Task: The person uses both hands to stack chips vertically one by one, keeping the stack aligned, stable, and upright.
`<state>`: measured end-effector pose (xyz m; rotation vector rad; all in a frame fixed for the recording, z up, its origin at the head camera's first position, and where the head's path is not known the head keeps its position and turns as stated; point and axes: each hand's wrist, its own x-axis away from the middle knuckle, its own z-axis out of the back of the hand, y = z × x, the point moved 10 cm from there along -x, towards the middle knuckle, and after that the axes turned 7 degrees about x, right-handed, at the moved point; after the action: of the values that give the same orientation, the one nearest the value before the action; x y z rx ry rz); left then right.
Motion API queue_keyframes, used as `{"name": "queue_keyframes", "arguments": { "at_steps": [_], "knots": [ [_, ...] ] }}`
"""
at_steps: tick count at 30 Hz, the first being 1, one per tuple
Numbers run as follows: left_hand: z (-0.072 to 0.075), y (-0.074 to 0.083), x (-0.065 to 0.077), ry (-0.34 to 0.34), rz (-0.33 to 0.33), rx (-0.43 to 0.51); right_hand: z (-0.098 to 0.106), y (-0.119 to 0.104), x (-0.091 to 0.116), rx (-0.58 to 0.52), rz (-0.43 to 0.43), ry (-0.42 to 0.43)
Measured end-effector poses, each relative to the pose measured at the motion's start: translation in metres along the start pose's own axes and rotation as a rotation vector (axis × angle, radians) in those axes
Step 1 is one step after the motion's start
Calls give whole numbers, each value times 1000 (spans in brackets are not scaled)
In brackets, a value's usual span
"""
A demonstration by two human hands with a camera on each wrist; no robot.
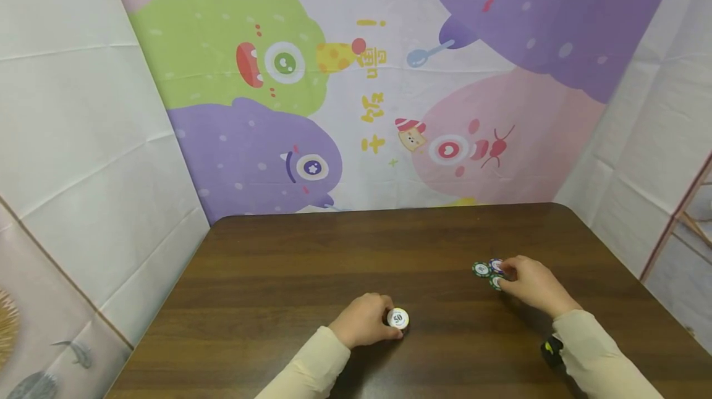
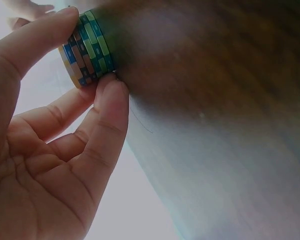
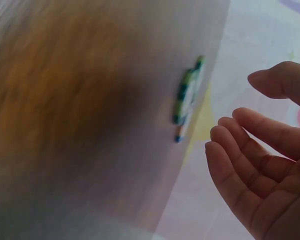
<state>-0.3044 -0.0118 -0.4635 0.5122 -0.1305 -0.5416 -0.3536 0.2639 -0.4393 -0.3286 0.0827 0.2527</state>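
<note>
My left hand (image 1: 364, 320) holds a short stack of poker chips (image 1: 397, 319) at the middle front of the table, thumb and fingertips on opposite sides. The top chip is pale with a yellow rim and reads 50. In the left wrist view, the stack's edge (image 2: 90, 49) shows blue, orange and green bands. Over at the right, my right hand (image 1: 535, 281) hovers by three loose chips: a green one (image 1: 481, 270), a blue-purple one (image 1: 495, 265) and another green one (image 1: 495, 283). Its thumb and fingers (image 3: 257, 145) are apart with nothing between them in the right wrist view.
The brown wooden table (image 1: 267, 275) reaches back to a cartoon-printed cloth (image 1: 311, 158). White cloth walls (image 1: 94, 109) stand at both sides. A black device (image 1: 552, 349) sits at the right wrist.
</note>
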Motion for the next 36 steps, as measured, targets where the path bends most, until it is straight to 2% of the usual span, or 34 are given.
{"name": "queue_keyframes", "arguments": {
  "at_steps": [5, 11, 17, 28, 36],
  "knots": [
    [-1, -1, 0, -6, 7, 7, -8, 14, -4, 37, -23, -30],
    [0, 0, 1, -1, 7, 15, -13, 19, -7, 55, -44, -75],
    [0, 1, 1, 4, -1, 18, -19, 19, -8, 51, -52, -113],
    [1, 1, 1, -3, 8, 25, -21, 14, -12, 83, -23, -97],
    [1, 1, 1, -3, 6, 20, -23, 14, -15, 79, -43, -118]
  ]
}}
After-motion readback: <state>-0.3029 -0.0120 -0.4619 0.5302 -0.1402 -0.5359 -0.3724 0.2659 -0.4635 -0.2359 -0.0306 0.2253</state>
